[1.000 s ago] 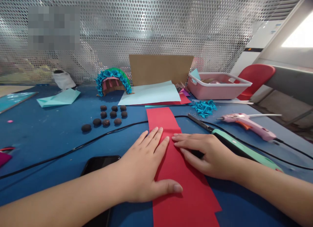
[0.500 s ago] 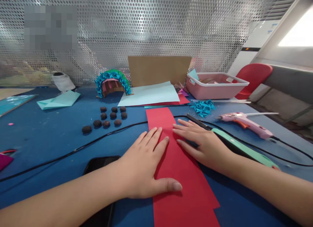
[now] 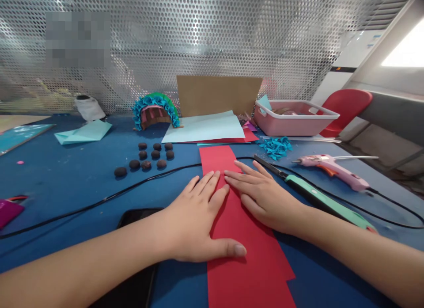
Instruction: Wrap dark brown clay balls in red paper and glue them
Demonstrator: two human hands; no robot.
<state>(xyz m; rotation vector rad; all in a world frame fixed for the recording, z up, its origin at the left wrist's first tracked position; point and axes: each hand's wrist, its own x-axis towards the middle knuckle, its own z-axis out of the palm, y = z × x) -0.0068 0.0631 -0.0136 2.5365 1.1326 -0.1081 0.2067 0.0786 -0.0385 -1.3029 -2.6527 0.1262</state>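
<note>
Around my work it's crowded: a black phone (image 3: 135, 292) lies partly hidden below my left forearm, and a mint-green tool (image 3: 308, 189) slants just behind my right one. A black cord (image 3: 142, 182) crosses the blue tabletop (image 3: 79, 171) and vanishes at the strip's left edge, showing again on the right, so it seems to run underneath. Beyond on the left I see ten dark lumps (image 3: 155, 154) and an arch (image 3: 155, 99) trimmed in blue; on the right, blue scraps (image 3: 276, 148), a pink glue gun (image 3: 346, 171) and a pink basket (image 3: 294, 124). A pale blue sheet (image 3: 205, 127) lies before a brown board (image 3: 218, 93).

The red paper (image 3: 235, 224) is in front of me, its long axis running from the bottom of my view straight away toward the pale sheet, its far end stopping just short. Its right edge has a small step low down.

My left hand (image 3: 195, 224) is palm down on the paper, fingers slightly spread, thumb stretched across it. My right hand (image 3: 265, 197) is fanned at the right edge, the nearer fingertips over the paper; I can't tell how firmly either presses.
</note>
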